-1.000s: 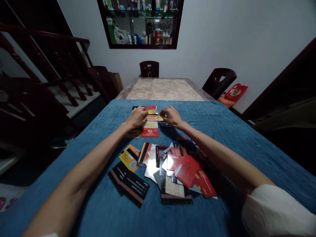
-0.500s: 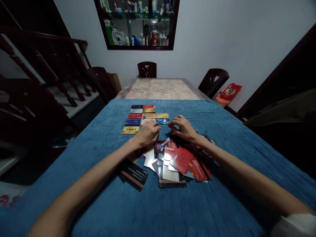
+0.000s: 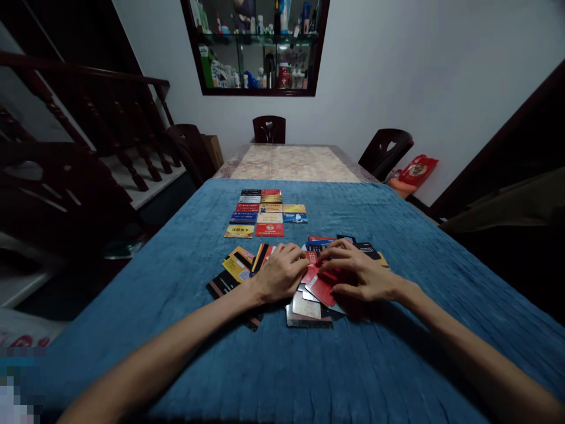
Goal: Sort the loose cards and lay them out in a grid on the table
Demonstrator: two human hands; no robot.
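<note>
A loose pile of plastic cards lies on the blue cloth, with a red card on top and a black card at its left edge. My left hand rests over the middle of the pile, fingers curled and close together; whatever they pinch is hidden. Over the right part of the pile is my right hand, its fingers apart and bent down near the red cards. Beyond the hands, cards lie face up in neat columns. A yellow card and a red card form their nearest row.
The blue cloth covers the near table; a patterned tabletop shows past it. Dark chairs stand around the far end. A red bag is at the right, and a stair railing at the left.
Both hands have come back from the card rows to the loose pile. The red card at the bottom of the second column is now uncovered. My right hand's fingers have spread.
</note>
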